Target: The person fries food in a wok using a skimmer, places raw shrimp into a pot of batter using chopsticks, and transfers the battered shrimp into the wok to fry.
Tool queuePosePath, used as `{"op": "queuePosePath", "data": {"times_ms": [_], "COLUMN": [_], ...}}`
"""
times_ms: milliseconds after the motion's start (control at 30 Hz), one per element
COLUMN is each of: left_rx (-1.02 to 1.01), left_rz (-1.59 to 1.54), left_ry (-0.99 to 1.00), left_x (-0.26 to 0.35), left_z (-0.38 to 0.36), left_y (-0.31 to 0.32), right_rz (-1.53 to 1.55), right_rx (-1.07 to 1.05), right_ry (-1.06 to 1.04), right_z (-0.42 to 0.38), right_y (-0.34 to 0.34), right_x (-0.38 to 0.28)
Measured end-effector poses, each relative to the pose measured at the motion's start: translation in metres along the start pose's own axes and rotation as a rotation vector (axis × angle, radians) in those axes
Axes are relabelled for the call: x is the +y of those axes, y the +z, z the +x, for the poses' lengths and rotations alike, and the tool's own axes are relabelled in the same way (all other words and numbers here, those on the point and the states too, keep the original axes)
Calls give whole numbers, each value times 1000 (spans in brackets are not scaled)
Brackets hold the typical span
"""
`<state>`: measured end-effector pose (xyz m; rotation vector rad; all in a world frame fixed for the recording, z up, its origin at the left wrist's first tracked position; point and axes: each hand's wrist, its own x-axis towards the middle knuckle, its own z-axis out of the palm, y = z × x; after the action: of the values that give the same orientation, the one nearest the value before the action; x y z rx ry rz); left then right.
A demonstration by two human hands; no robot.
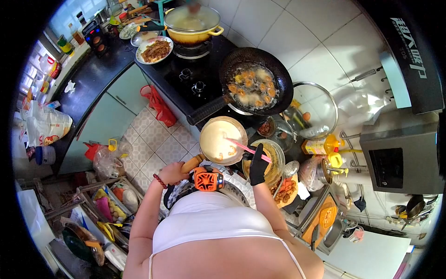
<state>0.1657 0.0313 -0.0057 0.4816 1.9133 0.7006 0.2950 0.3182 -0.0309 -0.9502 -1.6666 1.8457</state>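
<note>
My left hand [171,173], bare with a red bead bracelet, is wrapped round the wooden handle [193,163] of a pot [218,135] that holds pale batter with a few orange pieces. In a black glove, my right hand [258,166] grips pink chopsticks [241,145], their tips in the batter. A glass bowl [277,153] with a yellowish mix sits beside and partly under my right hand. Beyond the pot, a black wok [226,69] on the stove holds several golden pieces in bubbling oil.
A yellow lidded pot [173,31] stands on the rear burner, with a plate of meat [155,50] beside it. A glass lid [325,111] and an oil bottle [316,145] are right of the wok. A red bag [160,107] hangs by the counter.
</note>
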Motion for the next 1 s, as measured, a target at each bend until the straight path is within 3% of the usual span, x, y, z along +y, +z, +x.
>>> {"op": "queuePosePath", "data": {"times_ms": [200,300,600,700,800,833,933,1000], "left_rx": [-1,-3,-6,-4,6,11,0,8], "left_rz": [4,-15,-31,-39,-19,-10,-41,-34], "left_ry": [8,-3,11,9,11,13,3,16], "left_x": [6,8,10,9,7,6,9,8], "left_z": [-2,-4,-6,-7,-5,-4,-6,-6], "left_y": [-1,-2,-3,-3,0,1,0,1], "right_rz": [28,42,18,-57,-177,-52,-130,-141], "right_rx": [-138,-142,-216,-4,57,-79,64,40], "right_ry": [194,-24,125,90,-183,-36,-102,-92], "right_z": [3,4,12,11,7,5,7,6], "right_y": [-6,-10,-11,-13,-7,-9,-17,-15], "right_x": [-5,1,3,9,11,8,23,17]}}
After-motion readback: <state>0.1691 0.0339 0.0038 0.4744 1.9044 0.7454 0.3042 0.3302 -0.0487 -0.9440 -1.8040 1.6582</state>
